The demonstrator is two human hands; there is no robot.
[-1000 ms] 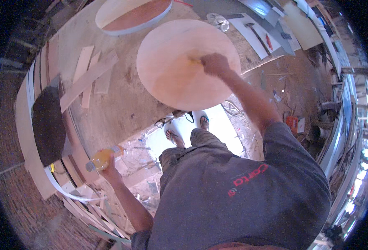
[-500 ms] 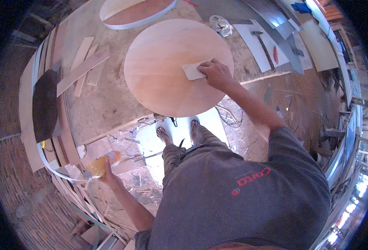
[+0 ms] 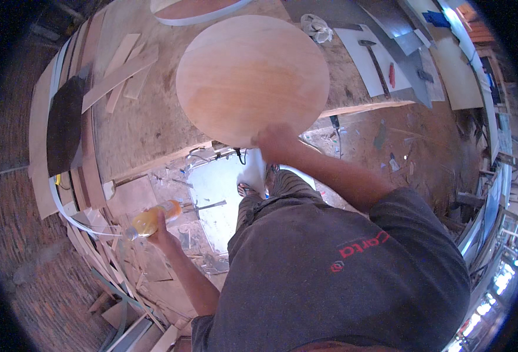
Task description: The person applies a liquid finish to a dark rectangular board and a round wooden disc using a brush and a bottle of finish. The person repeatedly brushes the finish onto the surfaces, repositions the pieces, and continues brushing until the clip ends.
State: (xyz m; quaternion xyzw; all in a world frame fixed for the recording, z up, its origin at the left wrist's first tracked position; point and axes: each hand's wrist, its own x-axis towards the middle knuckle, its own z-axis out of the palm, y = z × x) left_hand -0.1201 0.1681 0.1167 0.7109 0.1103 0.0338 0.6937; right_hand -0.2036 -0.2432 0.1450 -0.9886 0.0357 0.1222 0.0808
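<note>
A dark panel (image 3: 65, 126) is seen propped among long boards at the far left, beside a wooden workbench (image 3: 136, 132) on which loose wood strips (image 3: 120, 82) are laid across one another. A bottle (image 3: 148, 223) of orange-yellow liquid is gripped in the left hand (image 3: 162, 237), the fingers closed round its body, and is held on its side, capped end to the left, clear of the bench's near edge. At centre, a large round wooden disc (image 3: 250, 73) is set flat on the bench, its near rim overhanging the front. That rim is met by the right hand (image 3: 277, 142), seen blurred with fingers curled; whether anything is held in it cannot be told. To the right, a crumpled clear plastic bundle (image 3: 316, 28) is followed by a hammer (image 3: 376, 66) laid on a white sheet (image 3: 355, 73).
</note>
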